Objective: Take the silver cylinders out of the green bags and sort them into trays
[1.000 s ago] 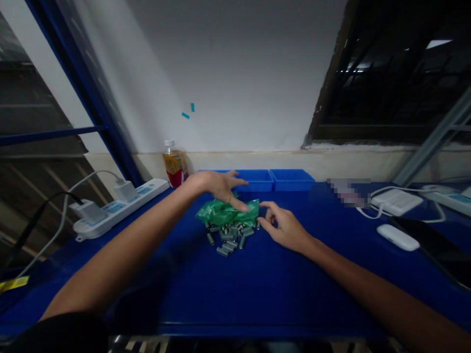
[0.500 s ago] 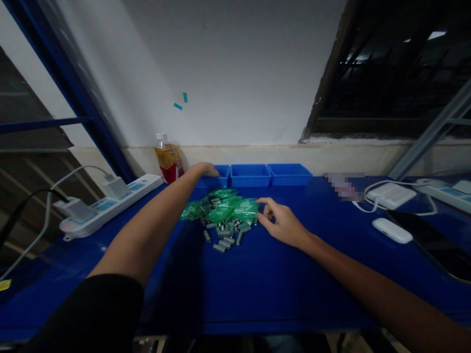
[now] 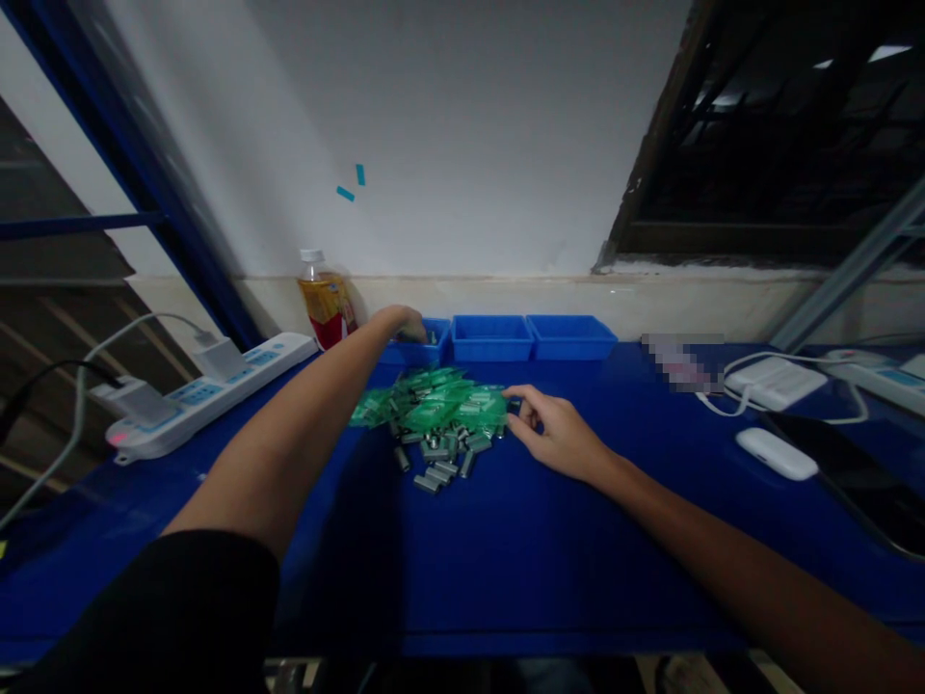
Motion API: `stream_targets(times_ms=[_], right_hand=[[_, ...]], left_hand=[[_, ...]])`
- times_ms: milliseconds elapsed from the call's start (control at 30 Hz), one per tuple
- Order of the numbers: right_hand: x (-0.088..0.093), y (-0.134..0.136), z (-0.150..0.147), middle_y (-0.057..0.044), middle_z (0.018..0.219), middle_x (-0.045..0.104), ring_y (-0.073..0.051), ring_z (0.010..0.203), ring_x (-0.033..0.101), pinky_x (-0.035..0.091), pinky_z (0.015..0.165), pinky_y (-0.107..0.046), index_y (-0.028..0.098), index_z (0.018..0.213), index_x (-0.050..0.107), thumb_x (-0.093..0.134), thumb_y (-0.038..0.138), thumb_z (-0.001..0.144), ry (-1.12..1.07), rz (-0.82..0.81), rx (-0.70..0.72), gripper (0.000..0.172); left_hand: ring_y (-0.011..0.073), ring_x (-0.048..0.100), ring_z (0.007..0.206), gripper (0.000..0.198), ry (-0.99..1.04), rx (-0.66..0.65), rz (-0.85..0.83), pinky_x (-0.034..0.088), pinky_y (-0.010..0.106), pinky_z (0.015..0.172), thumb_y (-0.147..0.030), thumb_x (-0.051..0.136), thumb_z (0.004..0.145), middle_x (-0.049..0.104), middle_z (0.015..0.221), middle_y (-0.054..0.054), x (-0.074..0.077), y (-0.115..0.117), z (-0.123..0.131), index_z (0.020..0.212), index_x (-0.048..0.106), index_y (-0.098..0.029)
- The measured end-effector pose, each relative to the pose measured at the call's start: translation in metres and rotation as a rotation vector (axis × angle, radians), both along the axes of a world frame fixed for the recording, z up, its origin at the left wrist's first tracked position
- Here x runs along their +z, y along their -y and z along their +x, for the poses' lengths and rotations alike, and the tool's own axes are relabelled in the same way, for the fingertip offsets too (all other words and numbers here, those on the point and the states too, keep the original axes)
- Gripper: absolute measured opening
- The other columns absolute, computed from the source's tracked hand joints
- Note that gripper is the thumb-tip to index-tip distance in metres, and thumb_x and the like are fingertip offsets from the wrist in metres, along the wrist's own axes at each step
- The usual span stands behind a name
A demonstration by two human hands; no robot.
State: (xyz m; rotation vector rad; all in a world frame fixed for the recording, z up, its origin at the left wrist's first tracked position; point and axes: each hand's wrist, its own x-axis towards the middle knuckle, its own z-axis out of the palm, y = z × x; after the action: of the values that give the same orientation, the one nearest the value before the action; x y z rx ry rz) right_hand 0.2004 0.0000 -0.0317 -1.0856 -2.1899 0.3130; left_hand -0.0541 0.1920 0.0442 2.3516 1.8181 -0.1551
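Green plastic packets (image 3: pixel 440 400) lie heaped on the blue table, with several grey metal cylinders (image 3: pixel 437 475) spilling from the heap's near side. My left hand (image 3: pixel 406 323) reaches into the left blue bin (image 3: pixel 411 354); its fingers are mostly hidden and blurred, and something small and grey shows beside them. At the right edge of the heap rests my right hand (image 3: pixel 545 424), thumb and forefinger apart and curved, touching or nearly touching the packets, with nothing visible held. Two more blue bins, middle (image 3: pixel 492 349) and right (image 3: pixel 574 349), stand beside the left one.
A bottle (image 3: pixel 328 301) stands behind my left forearm. On the left is a white power strip (image 3: pixel 209 395) with plugs and cables. To the right lie a white case (image 3: pixel 777 454), a dark phone (image 3: pixel 853 482) and a white charger (image 3: pixel 773 384) with its cable.
The view has shifted slightly. My left hand is still at the left bin, turned a little, with a small grey thing now showing beside it. My right hand has stayed by the heap.
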Motion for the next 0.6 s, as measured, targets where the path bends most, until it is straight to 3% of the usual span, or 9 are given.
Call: stream_targets(times_ms=[100, 167, 200, 267, 333, 433, 500, 600], right_hand=[[0.001, 0.000, 0.001, 0.003, 0.062, 0.054, -0.013, 0.058, 0.052, 0.040, 0.059, -0.025, 0.018, 0.112, 0.054, 0.052, 0.025, 0.086, 0.007, 0.011, 0.006, 0.027], [0.001, 0.000, 0.002, 0.003, 0.063, 0.055, -0.013, 0.059, 0.053, 0.040, 0.060, -0.025, 0.018, 0.112, 0.055, 0.052, 0.025, 0.086, 0.012, 0.019, 0.006, 0.026], [0.001, 0.000, 0.003, 0.003, 0.063, 0.055, -0.013, 0.059, 0.053, 0.040, 0.060, -0.025, 0.018, 0.111, 0.056, 0.052, 0.026, 0.086, 0.014, 0.023, 0.006, 0.026], [0.002, 0.000, 0.003, 0.003, 0.062, 0.055, -0.013, 0.059, 0.053, 0.040, 0.060, -0.025, 0.018, 0.111, 0.056, 0.052, 0.026, 0.086, 0.012, 0.027, 0.006, 0.026], [0.003, 0.001, 0.003, 0.003, 0.062, 0.055, -0.013, 0.058, 0.052, 0.040, 0.060, -0.025, 0.018, 0.109, 0.057, 0.052, 0.026, 0.087, 0.005, 0.030, 0.009, 0.024], [0.006, 0.000, 0.002, 0.002, 0.064, 0.055, -0.014, 0.060, 0.053, 0.041, 0.061, -0.026, 0.018, 0.104, 0.059, 0.052, 0.027, 0.087, -0.027, 0.065, 0.004, 0.021], [0.008, -0.003, 0.003, -0.001, 0.069, 0.057, -0.015, 0.065, 0.054, 0.042, 0.064, -0.027, 0.018, 0.101, 0.060, 0.051, 0.028, 0.088, -0.063, 0.117, -0.014, 0.019], [0.009, -0.012, 0.005, -0.004, 0.076, 0.058, -0.017, 0.073, 0.055, 0.043, 0.068, -0.029, 0.018, 0.098, 0.061, 0.050, 0.030, 0.089, -0.094, 0.180, -0.071, 0.019]], left_hand=[[0.0269, 0.065, 0.080, 0.040, 0.009, 0.057, 0.135, 0.050, 0.033, 0.073, -0.035, 0.066, 0.069, 0.071, 0.090, 0.014, 0.011, 0.014, -0.002, 0.099, 0.067, -0.010], [0.0252, 0.061, 0.098, 0.044, 0.064, 0.013, 0.280, 0.046, 0.032, 0.084, -0.034, 0.058, 0.078, 0.065, 0.110, 0.012, 0.016, 0.033, -0.003, 0.117, 0.058, -0.014], [0.0224, 0.058, 0.105, 0.041, 0.102, -0.041, 0.353, 0.044, 0.030, 0.089, -0.033, 0.053, 0.083, 0.063, 0.116, 0.009, 0.016, 0.047, -0.004, 0.121, 0.055, -0.018], [0.0188, 0.057, 0.106, 0.029, 0.233, -0.293, 0.502, 0.040, 0.028, 0.093, -0.028, 0.046, 0.088, 0.063, 0.114, 0.007, 0.012, 0.080, -0.005, 0.112, 0.059, -0.020], [0.0179, 0.057, 0.103, 0.025, 0.263, -0.452, 0.498, 0.041, 0.028, 0.092, -0.028, 0.043, 0.090, 0.064, 0.110, 0.006, 0.002, 0.114, -0.007, 0.106, 0.061, -0.021], [0.0183, 0.057, 0.100, 0.025, 0.240, -0.506, 0.464, 0.043, 0.030, 0.089, -0.025, 0.039, 0.092, 0.063, 0.107, 0.007, -0.014, 0.156, -0.011, 0.106, 0.060, -0.020], [0.0188, 0.057, 0.101, 0.026, 0.252, -0.532, 0.393, 0.043, 0.031, 0.090, -0.029, 0.039, 0.093, 0.062, 0.109, 0.007, -0.021, 0.171, -0.016, 0.109, 0.058, -0.020], [0.0205, 0.053, 0.109, 0.034, 0.341, -0.492, 0.368, 0.041, 0.035, 0.097, -0.040, 0.038, 0.093, 0.059, 0.116, 0.008, -0.030, 0.175, -0.026, 0.116, 0.054, -0.020]])
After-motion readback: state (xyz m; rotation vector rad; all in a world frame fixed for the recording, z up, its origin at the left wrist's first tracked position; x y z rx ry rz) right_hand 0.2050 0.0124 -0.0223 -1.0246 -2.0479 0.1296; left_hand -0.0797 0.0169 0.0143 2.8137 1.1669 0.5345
